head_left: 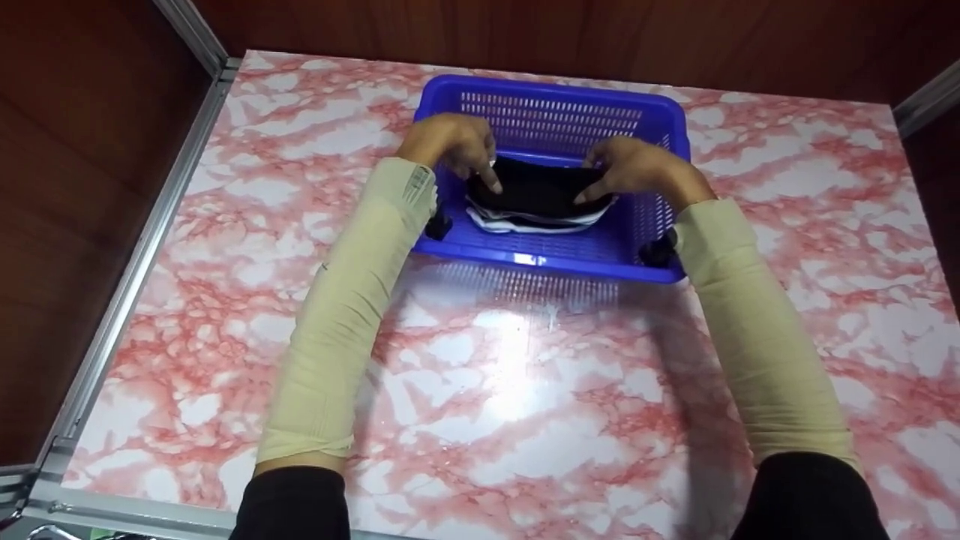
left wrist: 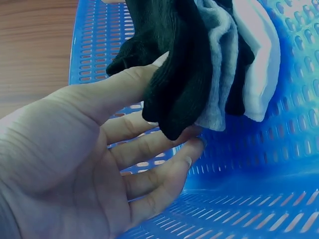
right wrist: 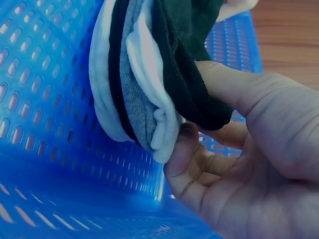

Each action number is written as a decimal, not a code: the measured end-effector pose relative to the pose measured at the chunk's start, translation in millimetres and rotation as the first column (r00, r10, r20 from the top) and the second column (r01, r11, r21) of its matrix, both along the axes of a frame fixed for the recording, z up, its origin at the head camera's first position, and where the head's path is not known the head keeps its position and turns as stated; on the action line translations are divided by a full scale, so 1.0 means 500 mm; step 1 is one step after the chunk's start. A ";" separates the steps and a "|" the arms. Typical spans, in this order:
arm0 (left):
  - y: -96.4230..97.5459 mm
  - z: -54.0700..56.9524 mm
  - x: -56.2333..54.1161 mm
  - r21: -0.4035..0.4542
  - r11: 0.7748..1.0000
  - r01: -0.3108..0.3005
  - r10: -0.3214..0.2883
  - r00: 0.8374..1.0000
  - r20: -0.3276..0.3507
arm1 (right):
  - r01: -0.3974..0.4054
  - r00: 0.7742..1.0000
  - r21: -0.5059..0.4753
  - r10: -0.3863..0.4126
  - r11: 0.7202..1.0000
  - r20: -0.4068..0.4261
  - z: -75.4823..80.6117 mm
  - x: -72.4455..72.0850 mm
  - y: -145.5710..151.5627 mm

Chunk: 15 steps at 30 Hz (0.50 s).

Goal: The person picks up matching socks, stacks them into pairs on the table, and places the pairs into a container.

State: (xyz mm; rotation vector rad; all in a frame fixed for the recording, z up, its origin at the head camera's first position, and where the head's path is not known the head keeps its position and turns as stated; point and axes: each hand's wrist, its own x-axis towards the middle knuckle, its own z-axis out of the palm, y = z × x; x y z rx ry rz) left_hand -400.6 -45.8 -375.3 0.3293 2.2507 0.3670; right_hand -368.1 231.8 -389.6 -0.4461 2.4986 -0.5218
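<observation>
Inside a blue perforated plastic basket [head_left: 547, 85] lies a stack of socks, a black sock [head_left: 541, 189] on top. My left hand [head_left: 459, 144] pinches one end of the black sock, thumb on its upper face and fingers under it. At the opposite end my right hand [head_left: 637, 166] grips it the same way, its fingers curled in the right wrist view. Below the black sock show a grey sock [left wrist: 219, 69] and a white sock [left wrist: 260, 64]. The right wrist view shows white, black and grey layers, with a white sock [right wrist: 149, 64] directly against the black one.
The basket stands on a red-and-white marbled tabletop [head_left: 480, 427], near a dark wooden panel [head_left: 525, 34] at the back. A metal frame rail [head_left: 142, 277] runs along the left side. Black wrist-camera mounts [head_left: 660, 251] hang close to the basket's front rim.
</observation>
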 end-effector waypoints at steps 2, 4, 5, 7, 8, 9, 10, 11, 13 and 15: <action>0.001 0.001 -0.001 0.020 1.000 0.006 -0.006 1.000 0.008 | 0.002 1.000 0.000 -0.002 1.000 -0.006 0.003 0.000 0.003; 0.001 0.005 -0.001 0.033 0.999 0.014 -0.015 1.000 0.016 | 0.010 1.000 -0.017 -0.010 1.000 -0.012 0.005 0.001 0.006; 0.002 0.007 0.000 0.035 0.999 0.020 -0.021 1.000 0.021 | 0.016 1.000 -0.027 -0.016 1.000 -0.012 0.006 0.002 0.009; 0.001 0.013 0.002 0.040 0.999 0.037 -0.037 0.999 0.020 | 0.039 0.999 -0.057 -0.039 0.998 -0.003 0.009 0.006 0.014; 0.000 0.017 0.003 0.043 0.998 0.042 -0.043 0.999 0.019 | 0.052 0.999 -0.077 -0.052 0.996 -0.001 0.012 0.008 0.017; -0.001 0.021 0.006 0.048 0.998 0.046 -0.047 0.999 0.010 | 0.071 0.997 -0.101 -0.071 0.992 0.005 0.016 0.011 0.019; -0.002 0.024 0.008 0.048 0.997 0.056 -0.055 0.998 -0.008 | 0.091 0.996 -0.120 -0.091 0.989 0.008 0.020 0.015 0.021; -0.003 0.030 0.012 0.049 0.996 0.071 -0.069 0.997 -0.041 | 0.105 0.994 -0.137 -0.106 0.985 0.001 0.026 0.019 0.025; -0.005 0.038 0.019 0.070 0.992 0.101 -0.091 0.986 -0.137 | 0.123 0.991 -0.174 -0.131 0.977 -0.032 0.043 0.026 0.036; -0.007 0.046 0.028 0.106 0.987 0.125 -0.094 0.962 -0.258 | 0.139 0.985 -0.207 -0.158 0.969 -0.077 0.064 0.035 0.049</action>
